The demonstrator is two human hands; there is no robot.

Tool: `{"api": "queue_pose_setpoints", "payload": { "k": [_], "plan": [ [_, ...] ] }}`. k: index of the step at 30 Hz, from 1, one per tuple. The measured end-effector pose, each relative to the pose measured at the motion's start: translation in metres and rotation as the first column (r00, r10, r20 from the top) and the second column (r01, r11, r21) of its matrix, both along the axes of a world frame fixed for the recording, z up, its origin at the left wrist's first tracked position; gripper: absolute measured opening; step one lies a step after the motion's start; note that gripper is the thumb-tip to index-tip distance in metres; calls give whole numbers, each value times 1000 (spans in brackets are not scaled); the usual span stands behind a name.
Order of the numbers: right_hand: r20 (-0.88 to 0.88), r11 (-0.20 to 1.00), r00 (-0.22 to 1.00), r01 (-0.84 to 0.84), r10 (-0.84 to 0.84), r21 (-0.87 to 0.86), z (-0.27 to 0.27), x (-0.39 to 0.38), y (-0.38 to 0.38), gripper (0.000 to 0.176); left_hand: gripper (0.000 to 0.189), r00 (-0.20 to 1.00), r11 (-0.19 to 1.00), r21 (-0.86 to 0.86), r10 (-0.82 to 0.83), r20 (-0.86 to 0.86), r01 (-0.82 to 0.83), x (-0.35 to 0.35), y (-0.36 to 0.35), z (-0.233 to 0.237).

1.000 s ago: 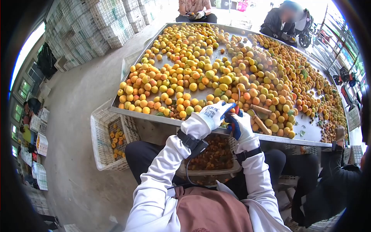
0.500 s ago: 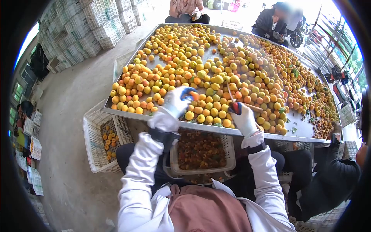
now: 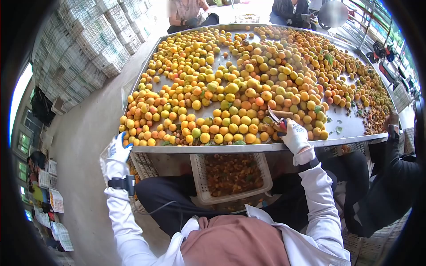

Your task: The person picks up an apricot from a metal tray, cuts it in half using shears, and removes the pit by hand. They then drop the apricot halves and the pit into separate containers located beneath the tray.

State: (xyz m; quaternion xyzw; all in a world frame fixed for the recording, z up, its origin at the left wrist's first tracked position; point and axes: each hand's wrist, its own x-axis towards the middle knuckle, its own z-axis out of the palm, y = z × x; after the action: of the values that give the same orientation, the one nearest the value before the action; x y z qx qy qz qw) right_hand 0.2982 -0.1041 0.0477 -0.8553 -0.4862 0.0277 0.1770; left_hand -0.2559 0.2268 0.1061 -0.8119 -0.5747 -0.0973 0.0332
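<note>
My right hand (image 3: 295,136), in a white glove, is closed on a small curved knife (image 3: 274,116) at the table's front edge. The blade points up and left over the apricots (image 3: 242,119), and a tan wooden piece (image 3: 283,114) shows beside it. My left hand (image 3: 119,150), gloved in white with blue fingertips, is at the table's front left corner, above a white plastic crate (image 3: 144,166). Its thumb and fingers are apart, with no fruit showing between them. Many yellow and orange apricots cover the metal table (image 3: 177,150).
Below the table, between my knees, stands a white crate (image 3: 199,177) of dark brown fruit pieces. A person in dark sleeves (image 3: 390,177) sits at my right. Two people (image 3: 193,17) are at the far edge. Stacked crates (image 3: 84,44) rise at the left.
My left hand has moved left and down from above the apricots to the table corner; the orange fruit in it no longer shows. My right hand has shifted slightly right, still with the knife.
</note>
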Motion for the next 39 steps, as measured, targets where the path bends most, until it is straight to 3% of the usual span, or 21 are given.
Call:
{"api": "queue_pose_setpoints", "payload": {
  "k": [3,4,7,9,11,13,15,16,17,19,23,25,27,29,31,32,33,35,36,37,39],
  "plan": [
    [10,999,1000,-10,11,-44,13,7,-7,40,53,960,971,-25,-229,161,236,105,-30,27],
    [9,995,1000,-12,13,-102,16,10,-10,41,49,882,930,-59,-321,344,362,129,-21,8],
    [69,998,995,-67,65,20,5,27,-29,38,46,787,817,-74,-522,328,572,236,-47,-1],
    [44,997,996,-83,83,-10,16,27,-33,36,45,620,665,-70,-647,443,744,303,-69,-6],
    [34,995,994,-102,102,-3,14,30,-40,32,41,479,535,28,-778,405,845,365,-91,-13],
    [10,994,995,-98,97,38,21,31,-45,27,38,395,455,47,-817,420,889,420,-111,-24],
    [-42,986,996,-75,82,149,31,32,-51,24,34,371,408,113,-894,251,906,462,-128,-24],
    [-76,991,996,-26,36,130,32,35,-52,23,34,422,427,34,-901,100,904,481,-130,-33],
    [-76,991,997,-24,34,132,35,35,-54,23,35,394,379,152,-915,-86,913,491,-130,-47],
    [-130,973,987,114,-89,202,45,33,-57,21,35,442,463,-23,-859,-258,886,504,-142,-33],
    [-155,964,983,135,-100,231,49,34,-57,22,28,464,561,-178,-794,-393,808,515,-154,-4],
    [-142,960,986,127,-93,252,47,34,-55,23,26,461,559,-217,-805,-374,800,517,-144,-9],
    [-123,954,989,113,-81,277,45,33,-52,24,30,519,528,-278,-848,-112,802,512,-132,-11],
    [-205,929,977,129,-59,346,44,31,-48,24,39,588,567,-159,-792,167,809,495,-127,-20],
    [-276,910,961,141,-30,389,50,21,-44,24,44,629,618,-233,-561,538,751,489,-122,-32],
    [-345,892,939,153,3,424,51,16,-42,24,44,496,479,-277,-422,759,833,480,-117,-39],
    [-345,894,938,145,12,425,47,11,-41,24,44,418,358,-347,-144,897,867,468,-121,-40],
    [-433,829,880,89,194,553,37,-2,-32,23,50,251,289,-310,224,942,906,440,-141,-37],
    [-635,909,752,121,178,399,57,-15,-32,18,50,158,353,-227,214,964,908,428,-148,-42],
    [-634,912,750,104,190,396,56,-23,-27,18,50,168,244,-291,425,889,925,408,-159,-25],
    [-615,855,687,-19,387,517,45,-39,-20,17,51,118,310,-263,417,901,914,382,-170,-25]
  ]
}}
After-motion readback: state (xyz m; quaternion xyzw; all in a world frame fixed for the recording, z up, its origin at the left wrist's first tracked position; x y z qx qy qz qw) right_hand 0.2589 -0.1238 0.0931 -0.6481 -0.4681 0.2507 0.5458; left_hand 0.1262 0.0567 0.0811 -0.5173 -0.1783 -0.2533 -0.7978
